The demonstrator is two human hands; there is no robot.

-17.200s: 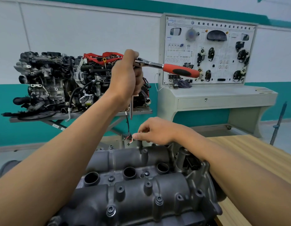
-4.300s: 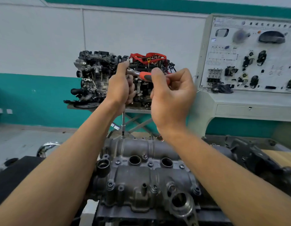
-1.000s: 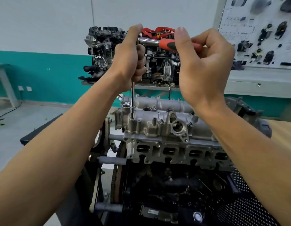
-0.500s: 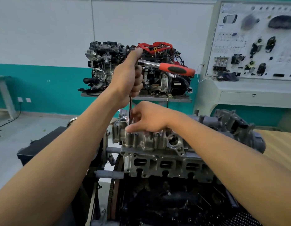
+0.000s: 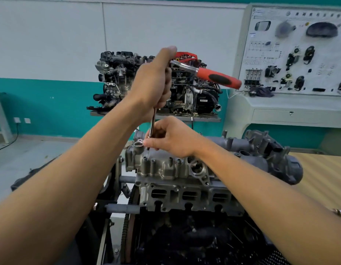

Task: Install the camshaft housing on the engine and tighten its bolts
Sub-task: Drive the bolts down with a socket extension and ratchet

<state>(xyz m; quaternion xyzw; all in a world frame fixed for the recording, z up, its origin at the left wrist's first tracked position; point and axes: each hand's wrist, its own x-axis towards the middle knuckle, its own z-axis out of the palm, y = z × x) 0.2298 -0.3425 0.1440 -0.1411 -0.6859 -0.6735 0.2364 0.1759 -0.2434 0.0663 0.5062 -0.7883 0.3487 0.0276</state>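
Atop the engine [image 5: 185, 236] sits the camshaft housing [image 5: 165, 167], and at its left end the tip of the extension bar [image 5: 152, 121] and any bolt under it are hidden behind the right hand [image 5: 173, 138], whose fingers pinch the bar's lower end. Higher up, the left hand [image 5: 154, 81] is wrapped round the head of the ratchet [image 5: 217, 78] and covers it, leaving the red handle jutting right. Behind stand a second engine [image 5: 118, 79] and a training panel [image 5: 296, 52], while a wooden table [image 5: 322, 175] is cut off at the right edge.
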